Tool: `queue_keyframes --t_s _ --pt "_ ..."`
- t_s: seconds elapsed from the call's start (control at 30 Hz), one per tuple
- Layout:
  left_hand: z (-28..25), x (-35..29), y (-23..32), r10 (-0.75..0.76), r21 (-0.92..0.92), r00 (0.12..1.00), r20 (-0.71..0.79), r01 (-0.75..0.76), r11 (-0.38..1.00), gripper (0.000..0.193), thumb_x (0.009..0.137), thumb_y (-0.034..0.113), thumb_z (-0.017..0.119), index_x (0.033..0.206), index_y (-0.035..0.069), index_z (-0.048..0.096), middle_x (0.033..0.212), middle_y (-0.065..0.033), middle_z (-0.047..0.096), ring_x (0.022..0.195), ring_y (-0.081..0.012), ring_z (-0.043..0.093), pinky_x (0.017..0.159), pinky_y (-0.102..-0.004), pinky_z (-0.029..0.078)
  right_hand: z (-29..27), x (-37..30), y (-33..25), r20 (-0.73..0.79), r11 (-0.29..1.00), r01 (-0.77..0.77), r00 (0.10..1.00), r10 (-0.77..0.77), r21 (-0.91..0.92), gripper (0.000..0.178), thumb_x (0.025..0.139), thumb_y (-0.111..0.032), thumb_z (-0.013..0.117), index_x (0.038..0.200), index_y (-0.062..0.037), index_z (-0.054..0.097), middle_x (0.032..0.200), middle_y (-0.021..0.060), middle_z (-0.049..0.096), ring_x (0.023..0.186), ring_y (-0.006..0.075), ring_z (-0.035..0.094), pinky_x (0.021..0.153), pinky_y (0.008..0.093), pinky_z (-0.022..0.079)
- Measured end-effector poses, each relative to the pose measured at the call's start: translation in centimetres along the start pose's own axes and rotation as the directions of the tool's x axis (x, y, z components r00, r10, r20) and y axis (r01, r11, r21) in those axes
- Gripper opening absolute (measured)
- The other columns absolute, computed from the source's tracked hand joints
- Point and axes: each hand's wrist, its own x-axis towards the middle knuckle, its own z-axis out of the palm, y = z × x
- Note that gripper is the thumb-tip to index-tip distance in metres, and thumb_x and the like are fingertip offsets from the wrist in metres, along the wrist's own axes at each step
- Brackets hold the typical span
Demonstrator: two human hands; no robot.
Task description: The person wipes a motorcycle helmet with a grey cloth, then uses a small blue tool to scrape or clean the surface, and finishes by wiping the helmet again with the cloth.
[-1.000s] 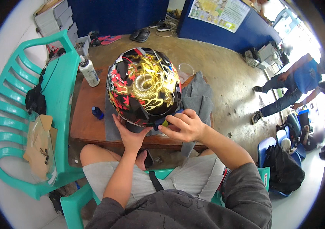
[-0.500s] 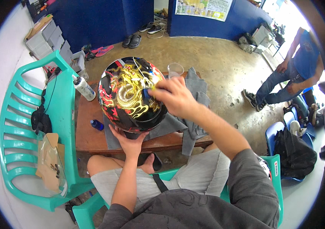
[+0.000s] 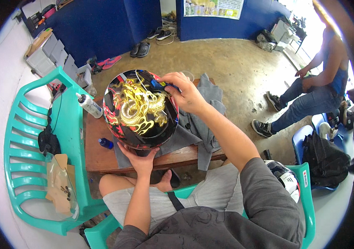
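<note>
A glossy black motorcycle helmet with a gold dragon and red patterns rests on a low wooden table. My left hand grips its lower near edge, thumb and fingers spread around the rim. At the helmet's upper right side, my right hand pinches a small blue and yellow pad-like piece against the shell. Its exact kind is partly hidden by my fingers. Grey cloth lies under and to the right of the helmet. A clear cup shows only partly behind my right hand.
A white squeeze bottle and a small blue bottle stand left of the helmet. Beyond them is a green plastic bench. A second helmet sits by my right side. Another person is at the right.
My right hand has moved up along the helmet's right side with the blue and yellow piece. The helmet sits slightly lower in view. The other person has shifted posture.
</note>
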Motion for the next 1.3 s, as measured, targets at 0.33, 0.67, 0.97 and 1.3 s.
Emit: queue_keyframes --t_s 0.33,0.67,0.97,1.3 --pt "0.0 -0.1 0.1 -0.040 0.008 0.999 0.008 0.040 0.999 0.156 0.064 0.018 0.106 0.171 0.001 -0.006 0.173 -0.0281 0.022 0.160 -0.0385 0.028 0.131 -0.0480 0.022 3.2 -11.3 -3.1 -0.267 0.963 -0.193 0.933 0.240 0.190 0.035 0.092 0.004 0.070 0.125 -0.0070 0.067 0.124 0.0127 0.065 0.116 0.0327 0.060 0.107 0.0429 0.043" --pt "0.0 -0.3 -0.3 0.006 0.069 1.000 0.011 -0.006 0.998 0.153 0.067 0.016 0.104 0.171 0.002 -0.008 0.174 -0.0276 0.020 0.161 -0.0376 0.026 0.131 -0.0489 0.024 3.7 -8.6 -5.9 -0.367 0.951 -0.308 0.885 0.285 -0.003 0.035 0.087 -0.010 0.078 0.123 -0.0080 0.075 0.106 0.0085 0.067 0.102 0.0285 0.063 0.095 0.0427 0.045" --pt "0.0 -0.2 -2.7 0.151 0.031 0.988 0.018 -0.152 0.988 0.134 0.081 0.006 0.092 0.171 0.004 -0.007 0.172 -0.0276 0.022 0.157 -0.0386 0.034 0.129 -0.0504 0.032 7.9 -10.2 -12.0 -0.298 0.894 0.009 0.941 -0.159 -0.447 0.043 0.073 -0.016 0.083 0.115 -0.0182 0.079 0.109 0.0018 0.068 0.094 0.0204 0.063 0.088 0.0415 0.037" --pt "0.1 -0.1 -1.2 0.009 -0.040 1.000 0.010 -0.009 0.999 0.156 0.065 0.016 0.106 0.171 0.005 -0.007 0.176 -0.0266 0.014 0.163 -0.0375 0.021 0.134 -0.0503 0.017 3.8 -6.3 -4.3 -0.277 0.646 -0.540 0.611 0.742 0.540 0.030 0.094 -0.010 0.078 0.123 -0.0003 0.077 0.084 -0.0015 0.066 0.074 0.0054 0.055 0.067 0.0252 0.047"
